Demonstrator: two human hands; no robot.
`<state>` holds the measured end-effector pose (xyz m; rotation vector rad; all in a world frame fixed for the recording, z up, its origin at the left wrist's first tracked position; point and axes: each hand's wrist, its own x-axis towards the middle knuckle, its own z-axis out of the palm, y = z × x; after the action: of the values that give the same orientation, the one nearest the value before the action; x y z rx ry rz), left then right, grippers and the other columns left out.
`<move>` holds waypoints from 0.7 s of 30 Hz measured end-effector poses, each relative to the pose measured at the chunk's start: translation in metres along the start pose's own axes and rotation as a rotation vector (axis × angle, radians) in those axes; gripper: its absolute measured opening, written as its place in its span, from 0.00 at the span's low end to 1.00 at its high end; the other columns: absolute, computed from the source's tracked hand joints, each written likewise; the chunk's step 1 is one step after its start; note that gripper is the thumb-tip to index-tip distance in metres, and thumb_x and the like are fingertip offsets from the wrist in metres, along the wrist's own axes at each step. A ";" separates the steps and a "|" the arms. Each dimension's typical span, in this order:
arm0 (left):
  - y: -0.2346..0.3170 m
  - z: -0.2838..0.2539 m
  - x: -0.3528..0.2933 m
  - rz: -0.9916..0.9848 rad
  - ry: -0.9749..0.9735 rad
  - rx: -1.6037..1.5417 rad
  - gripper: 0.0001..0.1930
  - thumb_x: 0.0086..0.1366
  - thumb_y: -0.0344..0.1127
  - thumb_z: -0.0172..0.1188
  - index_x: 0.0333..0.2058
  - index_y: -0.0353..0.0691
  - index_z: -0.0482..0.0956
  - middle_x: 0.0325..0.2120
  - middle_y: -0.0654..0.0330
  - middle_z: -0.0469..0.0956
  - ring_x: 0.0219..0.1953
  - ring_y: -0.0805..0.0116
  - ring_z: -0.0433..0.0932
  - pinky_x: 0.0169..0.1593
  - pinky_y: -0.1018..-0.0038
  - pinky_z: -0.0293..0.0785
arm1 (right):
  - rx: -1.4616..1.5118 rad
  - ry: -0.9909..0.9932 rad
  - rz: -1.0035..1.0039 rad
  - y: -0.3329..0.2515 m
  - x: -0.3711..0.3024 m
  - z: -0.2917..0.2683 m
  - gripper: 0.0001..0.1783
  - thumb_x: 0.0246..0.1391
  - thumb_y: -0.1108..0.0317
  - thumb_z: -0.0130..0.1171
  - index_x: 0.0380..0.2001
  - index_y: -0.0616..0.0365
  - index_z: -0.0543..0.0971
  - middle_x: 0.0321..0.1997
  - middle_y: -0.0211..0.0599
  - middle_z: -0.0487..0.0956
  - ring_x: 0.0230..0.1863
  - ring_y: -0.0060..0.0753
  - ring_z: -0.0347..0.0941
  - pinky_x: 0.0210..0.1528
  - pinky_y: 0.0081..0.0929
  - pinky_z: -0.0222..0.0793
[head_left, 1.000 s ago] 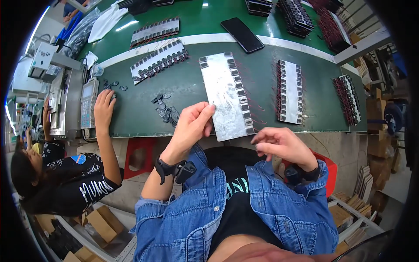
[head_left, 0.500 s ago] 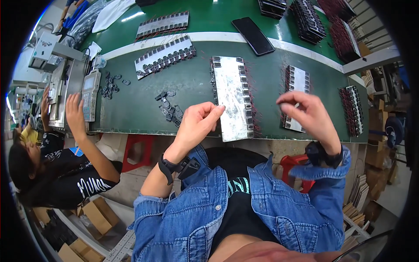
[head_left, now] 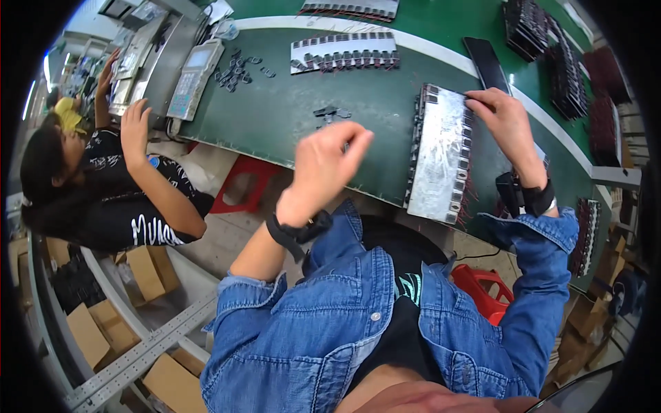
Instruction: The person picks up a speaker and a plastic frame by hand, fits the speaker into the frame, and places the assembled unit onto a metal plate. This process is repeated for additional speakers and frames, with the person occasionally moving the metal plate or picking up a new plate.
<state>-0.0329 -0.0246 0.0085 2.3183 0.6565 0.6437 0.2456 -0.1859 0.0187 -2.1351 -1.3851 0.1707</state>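
A long silver plate (head_left: pixel 441 155) lies on the green bench in front of me, small black square parts along both long edges and thin red wires on its right side. My right hand (head_left: pixel 508 124) is closed in a pinch at the plate's far right edge, fingertips on one of the small black parts there. Left of the plate, my left hand (head_left: pixel 323 165) hovers with curled fingers and raised thumb; whatever it may hold is too small to make out. Just beyond it, a loose pile of small black parts (head_left: pixel 332 112) is partly covered by the hand.
A similar plate (head_left: pixel 344 49) lies farther back, near a scatter of black parts (head_left: pixel 237 71). A black phone (head_left: pixel 486 63) rests beyond my right hand; stacked strips (head_left: pixel 527 31) stand at far right. A co-worker's hand (head_left: pixel 135 131) is at left, by a grey keypad device (head_left: pixel 195 79).
My view has swung, shifting the bench rightward. My right hand has moved onto the plate's far right edge. My left hand has left the plate's left side and is now over the loose pile.
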 end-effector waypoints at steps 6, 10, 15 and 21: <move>-0.039 -0.024 0.030 0.134 0.002 0.397 0.04 0.60 0.33 0.64 0.31 0.42 0.84 0.29 0.57 0.79 0.37 0.57 0.78 0.38 0.64 0.76 | -0.111 -0.004 -0.063 -0.007 0.003 -0.004 0.11 0.57 0.67 0.61 0.41 0.60 0.83 0.35 0.44 0.83 0.36 0.45 0.80 0.40 0.32 0.73; -0.046 -0.016 0.047 0.343 -0.097 0.471 0.04 0.57 0.30 0.63 0.32 0.42 0.84 0.29 0.58 0.78 0.41 0.57 0.76 0.41 0.64 0.76 | -0.238 0.034 -0.107 -0.015 0.003 -0.005 0.09 0.57 0.68 0.61 0.39 0.59 0.83 0.35 0.45 0.83 0.37 0.47 0.80 0.40 0.34 0.74; -0.047 -0.016 0.066 0.463 -0.279 0.491 0.06 0.55 0.26 0.60 0.32 0.41 0.82 0.28 0.58 0.77 0.40 0.57 0.75 0.42 0.62 0.76 | -0.238 0.011 -0.072 -0.017 0.004 -0.007 0.09 0.57 0.68 0.61 0.40 0.57 0.82 0.34 0.45 0.83 0.37 0.46 0.80 0.39 0.33 0.74; -0.035 -0.014 0.072 0.495 -0.176 0.320 0.08 0.56 0.23 0.60 0.35 0.40 0.83 0.30 0.57 0.79 0.37 0.58 0.79 0.40 0.66 0.77 | 0.052 0.193 -0.006 -0.020 -0.005 -0.016 0.11 0.60 0.71 0.58 0.45 0.58 0.81 0.33 0.40 0.82 0.34 0.30 0.80 0.39 0.25 0.73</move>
<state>0.0037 0.0480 0.0135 2.8298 0.0996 0.5680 0.2333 -0.1910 0.0414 -2.0456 -1.2612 -0.0019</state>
